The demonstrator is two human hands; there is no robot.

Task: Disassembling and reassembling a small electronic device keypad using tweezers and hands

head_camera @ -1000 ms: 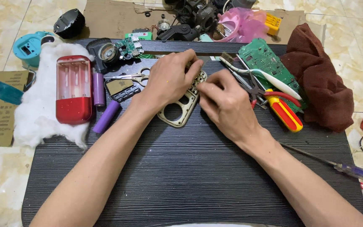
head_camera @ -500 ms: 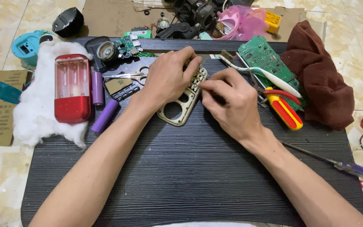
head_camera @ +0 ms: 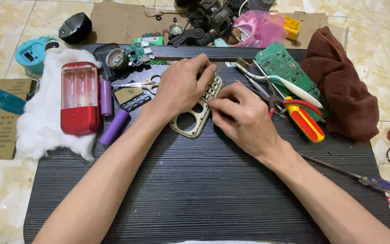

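1. The beige keypad frame [head_camera: 198, 110], a flat plastic front panel with a round opening and rows of small key holes, lies on the dark ribbed worktop [head_camera: 204, 190], right between both hands.
2. Left hand [head_camera: 183, 88] lies over the frame's upper end, fingers curled down onto it, a closed grip pinning the panel in place.
3. Right hand [head_camera: 240, 117] comes in from the other side, fingertips pinched shut against the frame's right edge at the key rows; whether they hold anything small there, I cannot tell.
4. By the look of it, the dismantling is well along: the frame is bare of any body, and a green circuit board [head_camera: 281, 68] sits loose at the back.
5. Left of the hands: a red housing [head_camera: 80, 99] on white wadding [head_camera: 37, 122], two purple cylindrical cells [head_camera: 113, 127], small scissors [head_camera: 141, 83].
6. Right of the hands: a red-and-yellow screwdriver [head_camera: 305, 124], a white toothbrush [head_camera: 285, 86], a brown cloth [head_camera: 344, 97].
7. What is left, judging from this: the frame is in hand, parts are scattered, nothing reassembled.
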